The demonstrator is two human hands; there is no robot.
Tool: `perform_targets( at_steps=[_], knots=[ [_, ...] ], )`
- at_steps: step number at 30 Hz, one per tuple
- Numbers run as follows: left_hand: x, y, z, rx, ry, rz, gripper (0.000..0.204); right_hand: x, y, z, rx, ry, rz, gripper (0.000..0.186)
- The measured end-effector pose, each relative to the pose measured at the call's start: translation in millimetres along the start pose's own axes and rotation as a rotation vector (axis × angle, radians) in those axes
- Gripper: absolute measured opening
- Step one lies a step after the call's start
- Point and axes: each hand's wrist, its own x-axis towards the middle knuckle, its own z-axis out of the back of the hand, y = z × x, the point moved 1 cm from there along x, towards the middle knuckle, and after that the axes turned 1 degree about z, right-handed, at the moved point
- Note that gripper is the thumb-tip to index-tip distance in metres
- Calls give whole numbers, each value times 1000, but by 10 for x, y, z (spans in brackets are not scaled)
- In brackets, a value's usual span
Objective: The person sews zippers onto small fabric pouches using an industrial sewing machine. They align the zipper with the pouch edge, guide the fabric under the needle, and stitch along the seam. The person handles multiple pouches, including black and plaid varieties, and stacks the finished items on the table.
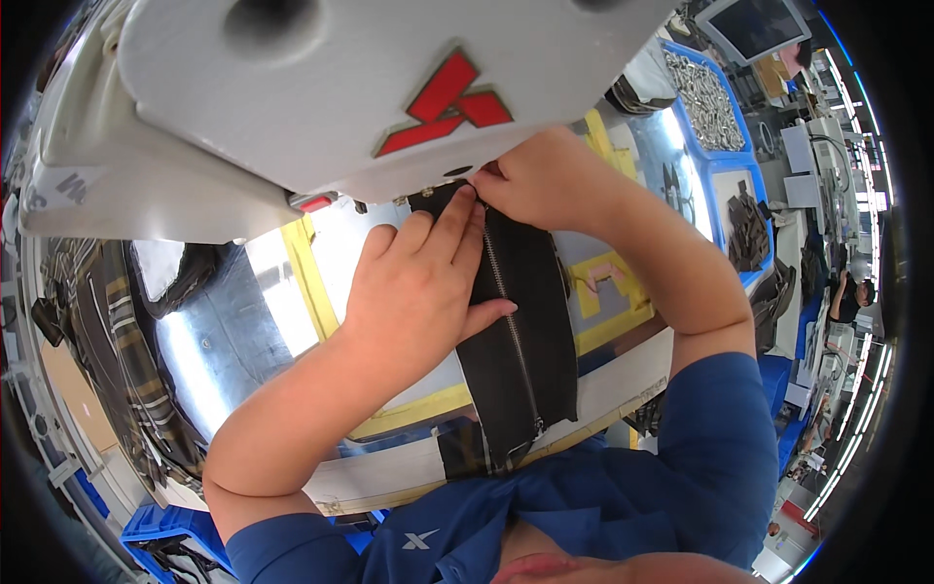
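A long black fabric piece (550, 341) with a metal zipper (513, 326) down its middle lies on the machine table, running from under the sewing machine head (341, 107) toward me. My left hand (413, 277) rests flat on its left side, fingers stretched toward the machine and thumb out beside the zipper. At the far end my right hand (545, 185) is closed, thumb and forefinger pinching the fabric close to the left fingertips. The machine head hides the needle area and part of that pinch.
Yellow tape (309, 282) marks the shiny table. Plaid and dark cloth (146, 360) is piled at the left. Blue trays at the right hold metal zipper parts (702, 102) and dark fabric pieces (744, 224). A blue crate (175, 526) stands at the lower left.
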Motion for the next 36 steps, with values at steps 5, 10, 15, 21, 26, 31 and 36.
perform_targets(
  at_steps=[5,10,15,21,26,31,36],
  knots=[
    [38,17,26,-30,10,30,87,-64,64,24,-8,-29,-58,17],
    [54,35,49,-91,22,53,82,-434,64,-31,-119,-72,141,18],
    [80,52,61,-195,20,88,77,-518,21,-114,-244,-141,250,23],
    [101,105,57,-294,8,112,72,-461,32,-111,-256,-106,260,20],
    [37,84,-30,-242,-51,126,69,-448,13,-135,-226,-136,262,15],
    [16,54,-71,-191,-107,129,66,-428,21,-128,-264,-134,256,14],
    [24,201,67,-240,-90,203,58,-272,104,-237,-278,-167,267,14]
  ],
)
